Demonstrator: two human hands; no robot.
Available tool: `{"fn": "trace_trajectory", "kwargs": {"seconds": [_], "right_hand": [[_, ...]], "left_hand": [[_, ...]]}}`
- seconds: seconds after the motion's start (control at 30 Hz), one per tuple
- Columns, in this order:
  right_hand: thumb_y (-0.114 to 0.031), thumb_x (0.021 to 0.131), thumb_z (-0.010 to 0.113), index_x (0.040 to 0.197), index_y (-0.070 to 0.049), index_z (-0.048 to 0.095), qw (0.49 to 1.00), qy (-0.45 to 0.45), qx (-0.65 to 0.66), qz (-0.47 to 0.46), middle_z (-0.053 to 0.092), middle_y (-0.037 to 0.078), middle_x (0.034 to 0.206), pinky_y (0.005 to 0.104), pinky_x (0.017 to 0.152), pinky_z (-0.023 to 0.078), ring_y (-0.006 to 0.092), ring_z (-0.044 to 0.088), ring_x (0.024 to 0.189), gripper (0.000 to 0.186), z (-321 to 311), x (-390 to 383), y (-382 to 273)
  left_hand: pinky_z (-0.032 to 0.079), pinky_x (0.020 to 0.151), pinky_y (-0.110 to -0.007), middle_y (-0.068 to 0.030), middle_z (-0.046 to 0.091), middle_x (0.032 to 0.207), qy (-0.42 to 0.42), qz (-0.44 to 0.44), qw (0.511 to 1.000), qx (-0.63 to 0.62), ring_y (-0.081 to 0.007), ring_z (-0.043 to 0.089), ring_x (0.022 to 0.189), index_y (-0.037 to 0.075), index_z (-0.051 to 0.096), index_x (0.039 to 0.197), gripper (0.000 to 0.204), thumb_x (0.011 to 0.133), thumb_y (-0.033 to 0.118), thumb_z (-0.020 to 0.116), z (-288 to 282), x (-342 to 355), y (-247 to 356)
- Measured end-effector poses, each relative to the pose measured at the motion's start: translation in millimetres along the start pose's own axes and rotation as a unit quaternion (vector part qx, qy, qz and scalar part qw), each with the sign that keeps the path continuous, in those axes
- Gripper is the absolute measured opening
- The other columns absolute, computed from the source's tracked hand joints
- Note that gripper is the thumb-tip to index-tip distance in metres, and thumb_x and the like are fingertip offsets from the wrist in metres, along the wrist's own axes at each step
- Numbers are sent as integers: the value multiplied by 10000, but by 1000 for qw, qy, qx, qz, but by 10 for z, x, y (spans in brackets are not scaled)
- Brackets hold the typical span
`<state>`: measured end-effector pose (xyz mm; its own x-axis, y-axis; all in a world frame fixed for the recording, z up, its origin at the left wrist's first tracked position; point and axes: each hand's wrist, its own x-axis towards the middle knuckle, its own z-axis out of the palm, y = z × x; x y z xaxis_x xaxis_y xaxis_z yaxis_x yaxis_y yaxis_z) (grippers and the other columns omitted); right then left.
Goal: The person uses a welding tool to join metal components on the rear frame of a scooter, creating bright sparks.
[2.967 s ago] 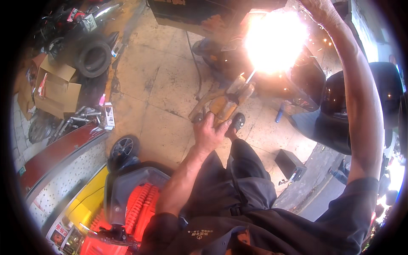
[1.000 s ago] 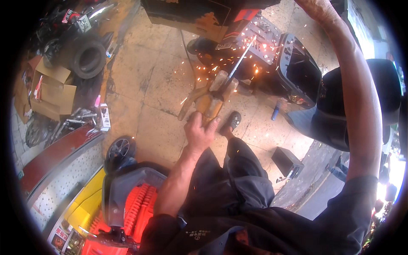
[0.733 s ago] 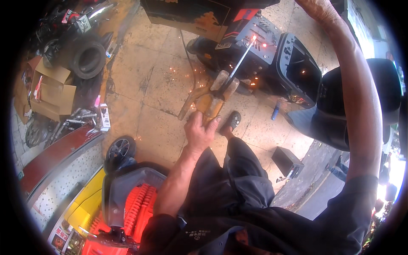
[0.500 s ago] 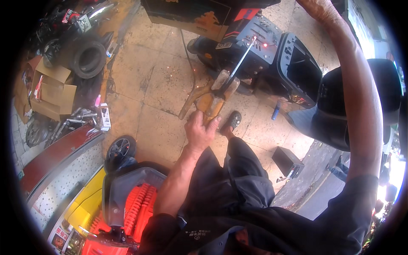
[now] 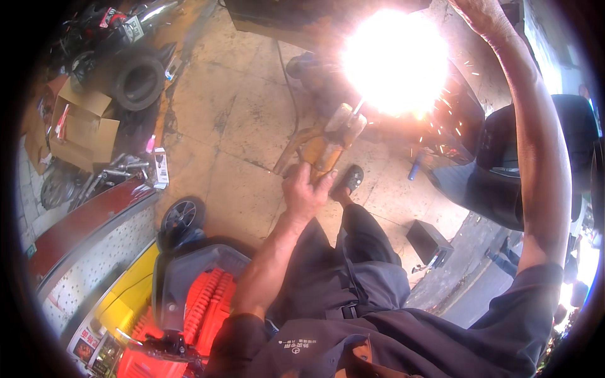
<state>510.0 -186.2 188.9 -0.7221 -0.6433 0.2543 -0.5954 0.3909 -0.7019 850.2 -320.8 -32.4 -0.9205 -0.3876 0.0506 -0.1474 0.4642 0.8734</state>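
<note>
My left hand (image 5: 305, 192) is closed round a worn yellow-brown welding electrode holder (image 5: 320, 154). A thin welding rod (image 5: 360, 105) sticks out of its jaws, toward the upper right. The rod's far end vanishes in a blinding white welding arc (image 5: 396, 63), which throws sparks down and to the right. Behind this glare, the grey slotted plate on the black scooter (image 5: 463, 116) cannot be seen. My right hand (image 5: 480, 17) reaches out at the top edge, beyond the arc; its fingers are cut off by the frame, so its hold is hidden.
A dark printed box (image 5: 271, 22) stands at the top. To the left are a cardboard box (image 5: 79, 142), a tyre (image 5: 137, 84) and metal parts. A red-and-grey machine (image 5: 208, 296) sits lower left. Right of my feet lie a blue tube (image 5: 414, 166) and a black box (image 5: 430, 242).
A bright arc has flared up at the rod's tip, where only small glowing spots showed before. It now covers the plate. My left hand and the view have shifted slightly.
</note>
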Motion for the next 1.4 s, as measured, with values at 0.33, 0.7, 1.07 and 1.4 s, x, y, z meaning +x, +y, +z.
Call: {"fn": "trace_trajectory", "kwargs": {"seconds": [0.33, 0.7, 1.07, 1.4], "right_hand": [[-544, 769, 725, 1303, -32, 554, 1000, 2, -26, 11, 519, 148, 1256, 401, 1003, 453, 297, 522, 1185, 759, -14, -18, 65], [-480, 796, 735, 1243, -8, 598, 996, 9, -77, -45, 574, 164, 1181, 371, 940, 464, 271, 551, 1120, 664, -93, -27, 4], [-534, 775, 730, 1255, -5, 588, 997, 12, -72, -28, 551, 188, 1214, 387, 965, 459, 297, 536, 1153, 729, -82, -27, 0], [-594, 713, 726, 1338, -19, 505, 999, -4, -8, 31, 448, 192, 1360, 500, 1020, 450, 376, 486, 1237, 878, -162, -79, -23]], "left_hand": [[478, 584, -408, -151, 631, 771, -15, 21, 999, 25, -342, 604, 662, 5, 618, 998, 377, 802, 300, 746, -12, -9, 9], [478, 623, -424, -162, 612, 807, -25, -57, 998, -30, -360, 603, 726, 4, 606, 911, 342, 794, 293, 747, 33, 3, 39], [476, 625, -423, -160, 624, 803, -13, -10, 1000, -19, -353, 605, 726, 7, 605, 902, 333, 805, 296, 741, 57, 34, 45], [502, 664, -412, -180, 665, 876, -31, -21, 999, -1, -350, 645, 770, 5, 608, 1036, 408, 787, 296, 749, 124, 56, 127]]}}
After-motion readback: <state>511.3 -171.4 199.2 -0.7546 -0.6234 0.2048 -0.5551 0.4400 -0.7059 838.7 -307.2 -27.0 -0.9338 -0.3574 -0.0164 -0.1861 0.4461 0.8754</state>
